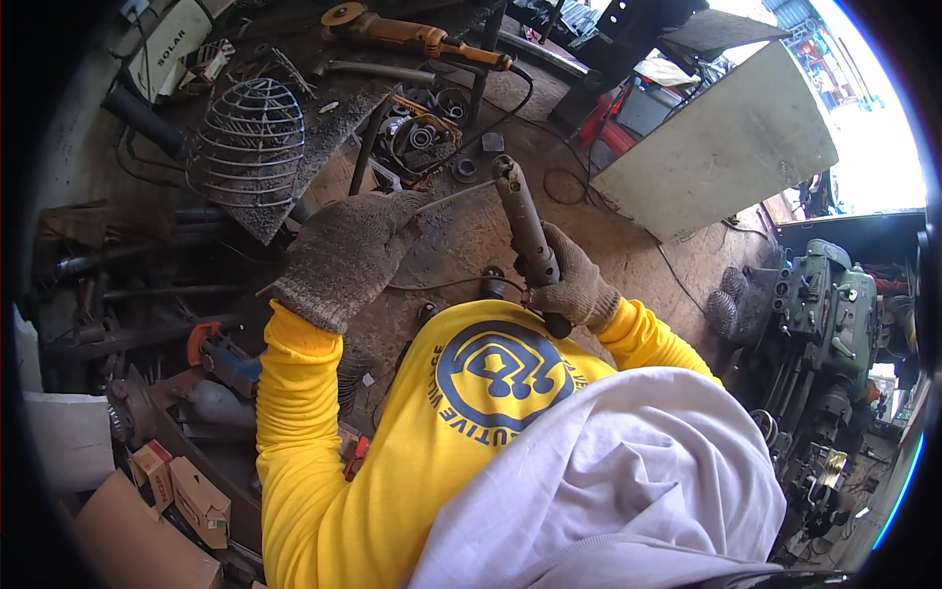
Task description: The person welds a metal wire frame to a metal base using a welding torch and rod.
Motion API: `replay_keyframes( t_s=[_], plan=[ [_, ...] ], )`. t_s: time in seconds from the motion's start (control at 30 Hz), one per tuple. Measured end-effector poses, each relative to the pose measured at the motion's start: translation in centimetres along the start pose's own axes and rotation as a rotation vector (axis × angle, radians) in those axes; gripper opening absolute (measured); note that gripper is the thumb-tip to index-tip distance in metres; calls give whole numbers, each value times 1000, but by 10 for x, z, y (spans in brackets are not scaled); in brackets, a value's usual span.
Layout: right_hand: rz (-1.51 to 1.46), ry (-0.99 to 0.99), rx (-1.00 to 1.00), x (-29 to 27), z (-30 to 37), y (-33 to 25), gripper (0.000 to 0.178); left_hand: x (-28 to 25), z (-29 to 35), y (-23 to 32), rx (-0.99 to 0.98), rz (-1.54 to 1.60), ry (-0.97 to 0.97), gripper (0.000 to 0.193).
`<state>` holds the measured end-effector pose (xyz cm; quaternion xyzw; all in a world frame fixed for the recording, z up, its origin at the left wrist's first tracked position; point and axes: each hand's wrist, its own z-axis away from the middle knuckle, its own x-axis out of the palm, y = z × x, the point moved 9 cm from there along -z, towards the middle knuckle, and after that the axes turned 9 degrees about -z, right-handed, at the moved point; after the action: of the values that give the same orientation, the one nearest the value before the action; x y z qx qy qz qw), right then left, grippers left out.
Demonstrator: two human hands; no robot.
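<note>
Both my hands wear brown knitted work gloves. My left hand [348, 255] is closed around a thin straight rod [456, 197], whose tip points right and comes close to the upper end of a metal tube. Whether tip and tube touch, I cannot tell. A short tail of the rod shows at the wrist side. My right hand [581, 282] grips the grey-brown metal tube [524, 214] near its lower end, thumb across it. The tube tilts up and to the left, has round holes along its side, and looks rough at its upper end.
A workbench [339, 123] at the upper left bears an orange angle grinder [402, 35] and a domed wire guard [250, 137]. Metal parts [417, 133] and cables lie on the floor ahead. A pale panel [726, 142] leans at the right, near a green machine [829, 304]. Cardboard boxes [199, 501] sit lower left.
</note>
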<state>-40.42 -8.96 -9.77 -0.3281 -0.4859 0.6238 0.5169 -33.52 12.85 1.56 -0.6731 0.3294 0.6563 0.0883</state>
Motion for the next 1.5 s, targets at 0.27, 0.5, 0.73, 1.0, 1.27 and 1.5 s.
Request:
replay_keyframes(
  t_s=[0.27,0.5,0.73,1.0,1.27,1.5],
  plan=[
    [-39,-12,-5,5,5,-2,89,-19,-2,3,37,-257,167,27],
    [56,284,270,-4,36,17,73,-25,0,12,193,-527,355,26],
    [-476,-159,155,14,22,18,63,-20,-10,15,209,-482,356,24],
    [-459,-113,58,7,14,16,66,-39,-22,28,240,-544,493,24],
    [-447,-116,50,2,16,-4,80,-46,2,-38,107,-339,298,27],
    [-434,-111,42,4,12,-16,77,-25,11,-61,-136,142,274,30]
  ],
)
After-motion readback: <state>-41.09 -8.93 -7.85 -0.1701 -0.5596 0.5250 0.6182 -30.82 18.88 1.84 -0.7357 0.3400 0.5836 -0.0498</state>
